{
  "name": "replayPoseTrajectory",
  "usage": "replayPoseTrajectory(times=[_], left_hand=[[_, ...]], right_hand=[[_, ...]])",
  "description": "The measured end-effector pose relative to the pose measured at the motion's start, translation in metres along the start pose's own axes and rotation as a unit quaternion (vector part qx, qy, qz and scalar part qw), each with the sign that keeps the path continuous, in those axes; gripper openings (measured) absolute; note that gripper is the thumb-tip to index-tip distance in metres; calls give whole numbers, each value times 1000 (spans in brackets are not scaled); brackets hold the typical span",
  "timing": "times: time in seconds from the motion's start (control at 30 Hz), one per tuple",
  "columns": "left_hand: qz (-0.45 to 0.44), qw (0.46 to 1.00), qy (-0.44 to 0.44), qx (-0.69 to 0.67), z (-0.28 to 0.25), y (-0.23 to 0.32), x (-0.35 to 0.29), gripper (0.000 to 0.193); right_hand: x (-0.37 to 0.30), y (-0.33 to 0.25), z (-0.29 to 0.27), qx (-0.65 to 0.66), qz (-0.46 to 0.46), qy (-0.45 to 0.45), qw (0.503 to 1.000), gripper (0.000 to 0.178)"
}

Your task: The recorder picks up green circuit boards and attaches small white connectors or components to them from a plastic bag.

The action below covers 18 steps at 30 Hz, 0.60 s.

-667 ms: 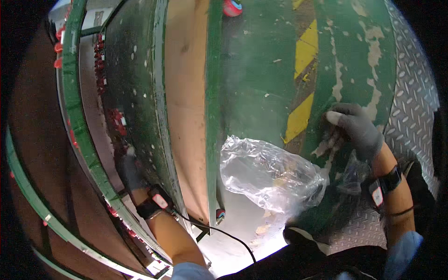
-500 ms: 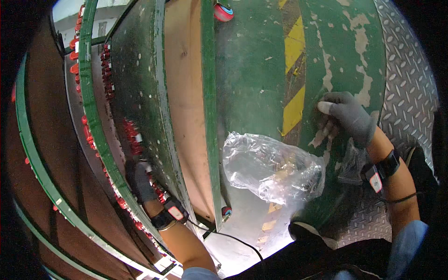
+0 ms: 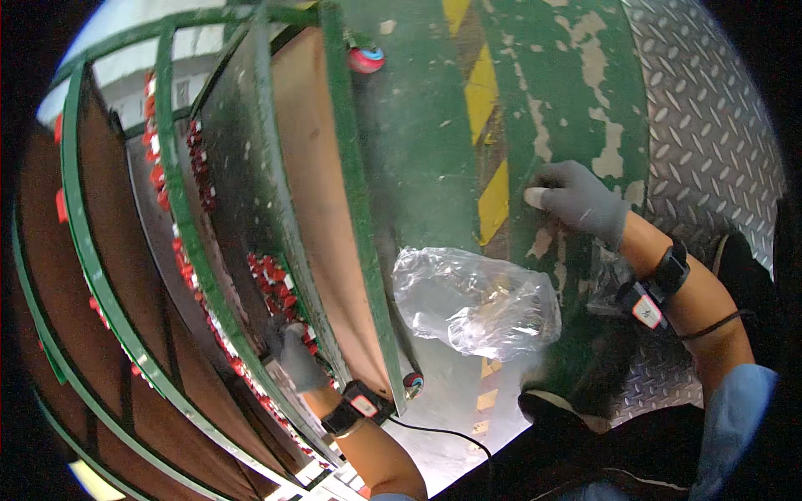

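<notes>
My left hand (image 3: 299, 361), in a grey glove, reaches into the long green-framed rack and touches or nearly touches a row of small red parts (image 3: 274, 285). Its fingers are blurred and in shadow, so their grip is unclear. My right hand (image 3: 582, 203), also in a grey glove, hovers over the floor side with its fingers curled in and its thumb close to the index finger. Whatever lies inside those fingers is hidden. Below and left of it is a crumpled clear plastic bag (image 3: 476, 302); more clear plastic shows beside my right wrist.
The rack's green rails (image 3: 276, 200) run along my left, with more red and white pieces (image 3: 205, 309) between them. Red caster wheels (image 3: 366, 58) show at its base. Green floor with a yellow stripe (image 3: 494, 200) meets metal tread plate (image 3: 702, 108) at right.
My view has shifted, so the rack's far end shows more. My left hand has moved right and down along the red parts; my right hand has moved left, fingers still curled.
</notes>
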<state>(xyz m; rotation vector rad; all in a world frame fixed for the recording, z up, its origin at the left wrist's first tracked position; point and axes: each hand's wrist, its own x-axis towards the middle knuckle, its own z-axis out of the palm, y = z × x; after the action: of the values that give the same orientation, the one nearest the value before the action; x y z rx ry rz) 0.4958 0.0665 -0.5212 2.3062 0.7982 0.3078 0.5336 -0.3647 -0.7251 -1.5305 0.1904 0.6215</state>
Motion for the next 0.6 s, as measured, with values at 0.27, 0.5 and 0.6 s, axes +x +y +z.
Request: replayPoseTrajectory(times=[0.27,0.5,0.6], left_hand=[[216,947,44,235,110,113,-22,56],[63,990,-35,-119,137,139,130,54],[-15,983,-38,-181,128,125,173,49]], right_hand=[[40,-22,-35,-375,-285,306,827,30],[60,-29,-36,-411,-258,269,832,37],[60,-35,-33,-419,-246,253,836,38]])
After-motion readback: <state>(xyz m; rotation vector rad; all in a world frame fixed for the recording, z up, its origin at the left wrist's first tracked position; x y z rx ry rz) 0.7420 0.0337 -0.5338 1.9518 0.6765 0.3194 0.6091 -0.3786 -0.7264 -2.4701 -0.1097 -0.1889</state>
